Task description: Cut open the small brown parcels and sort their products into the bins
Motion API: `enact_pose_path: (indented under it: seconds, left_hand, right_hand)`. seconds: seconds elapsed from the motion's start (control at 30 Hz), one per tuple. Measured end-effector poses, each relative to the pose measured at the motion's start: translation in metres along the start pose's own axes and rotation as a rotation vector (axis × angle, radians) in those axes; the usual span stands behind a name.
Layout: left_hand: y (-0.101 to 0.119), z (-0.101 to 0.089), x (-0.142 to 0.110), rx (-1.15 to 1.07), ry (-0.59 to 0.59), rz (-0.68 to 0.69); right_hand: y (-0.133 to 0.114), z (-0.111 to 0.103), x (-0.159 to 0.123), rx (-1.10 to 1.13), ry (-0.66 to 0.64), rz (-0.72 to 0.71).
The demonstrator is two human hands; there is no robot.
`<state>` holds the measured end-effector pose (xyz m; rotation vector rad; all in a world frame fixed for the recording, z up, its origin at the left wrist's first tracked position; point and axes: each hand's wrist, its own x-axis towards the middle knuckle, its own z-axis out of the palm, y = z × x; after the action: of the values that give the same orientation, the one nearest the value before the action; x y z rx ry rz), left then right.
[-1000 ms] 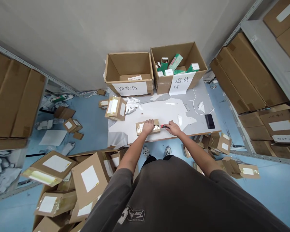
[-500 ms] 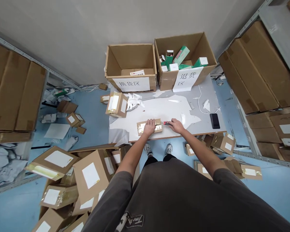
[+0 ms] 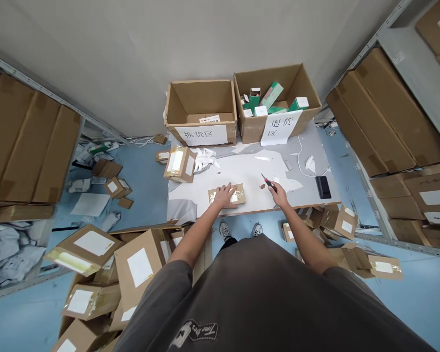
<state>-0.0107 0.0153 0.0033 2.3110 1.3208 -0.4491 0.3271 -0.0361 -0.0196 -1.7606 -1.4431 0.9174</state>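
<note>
A small taped cardboard box [image 3: 239, 193] lies at the table's front edge. My left hand [image 3: 223, 196] rests on top of it, its fingers spread across the box and the thumb stretched toward the front side. To the right of the box, my right hand [image 3: 278, 194] is closed around a red-and-black utility knife [image 3: 267, 183]. The knife's tip points up and left, apart from the box. A small brown scrap [image 3: 262, 186] lies on the table just left of the knife.
Two large open cartons with paper signs [image 3: 201, 135] [image 3: 280, 129] stand at the back; the right one holds green-and-white boxes. A labelled box [image 3: 180, 165] and crumpled white paper [image 3: 205, 159] sit left, a black phone [image 3: 323, 187] right. Parcels [image 3: 139, 266] pile up lower left; shelves flank both sides.
My right hand has drawn the knife away from the box's right end, rightward, and turned its tip upward. My left hand's fingers have spread out on the box.
</note>
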Motion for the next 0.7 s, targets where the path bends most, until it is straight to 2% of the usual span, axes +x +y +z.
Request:
enact_pose_path:
  seconds: [0.1,0.2,0.33,0.47,0.53,0.6,0.63,0.7]
  left_hand:
    - [-0.002,-0.012,0.0,0.015,-0.016,-0.084]
    - [0.005,-0.019,0.006,-0.094,0.022,-0.306]
    - [0.026,-0.017,0.017,-0.164,0.107,-0.552]
    - [0.036,-0.013,0.024,-0.19,0.122,-0.671]
    - [0.028,-0.015,0.021,-0.201,0.097,-0.66]
    - [0.015,-0.019,0.012,-0.164,0.104,-0.59]
    - [0.007,-0.02,0.006,-0.125,0.122,-0.515]
    - [-0.004,-0.02,-0.008,-0.03,0.128,-0.252]
  right_hand:
    - [-0.014,0.014,-0.005,0.319,0.075,0.175]
    - [-0.032,0.03,-0.006,0.547,0.102,0.26]
    - [-0.057,0.049,-0.007,0.684,0.094,0.314]
    - [-0.075,0.061,-0.01,0.745,0.04,0.296]
    - [-0.079,0.062,-0.01,0.749,0.01,0.28]
    - [-0.08,0.063,-0.01,0.747,-0.009,0.278]
    - [-0.08,0.062,-0.009,0.747,-0.016,0.279]
    - [-0.079,0.062,-0.008,0.745,-0.029,0.277]
